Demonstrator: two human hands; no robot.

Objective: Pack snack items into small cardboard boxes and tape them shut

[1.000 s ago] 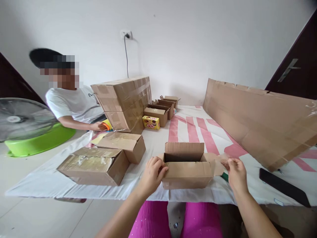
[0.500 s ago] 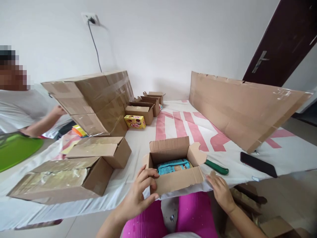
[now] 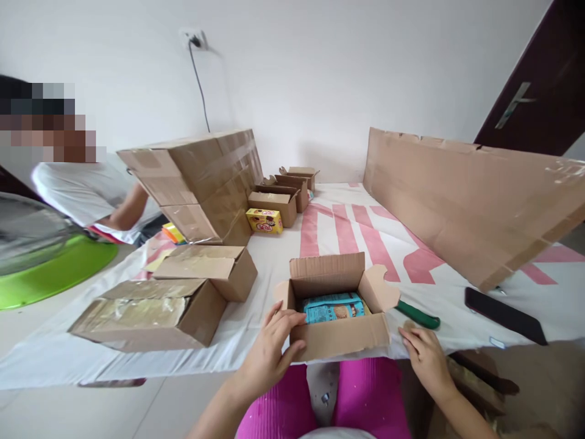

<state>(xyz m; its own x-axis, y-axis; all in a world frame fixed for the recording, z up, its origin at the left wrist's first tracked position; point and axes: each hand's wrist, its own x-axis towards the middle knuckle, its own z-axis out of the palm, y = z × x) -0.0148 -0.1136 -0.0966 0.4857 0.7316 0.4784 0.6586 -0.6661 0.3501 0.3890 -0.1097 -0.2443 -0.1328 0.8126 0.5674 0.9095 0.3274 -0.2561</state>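
In front of me at the table's near edge stands a small cardboard box (image 3: 340, 338) with its flaps up. Inside lies a blue snack packet (image 3: 333, 308) with a printed picture. My left hand (image 3: 278, 341) is closed around the box's near left corner, thumb on the front flap and fingers over the rim. Just right of the box, apart from it, is my right hand (image 3: 425, 353), fingers curled together by the table edge. What its fingertips pinch, if anything, I cannot make out. A green-handled tool (image 3: 419, 315) lies beyond it, partly hidden by a box flap.
Two closed cartons (image 3: 146, 317) sit left. Behind them is a large taped box stack (image 3: 214, 189), with a yellow snack box (image 3: 264, 221) and several open boxes (image 3: 278, 207) alongside. A cardboard panel (image 3: 457, 201) and black phone (image 3: 505, 315) are right. Another person's arm (image 3: 130, 210) is left.
The camera view has turned left, so everything appears farther right. My left hand stays on the box corner. My right hand remains beside the box, its fingers slightly more curled.
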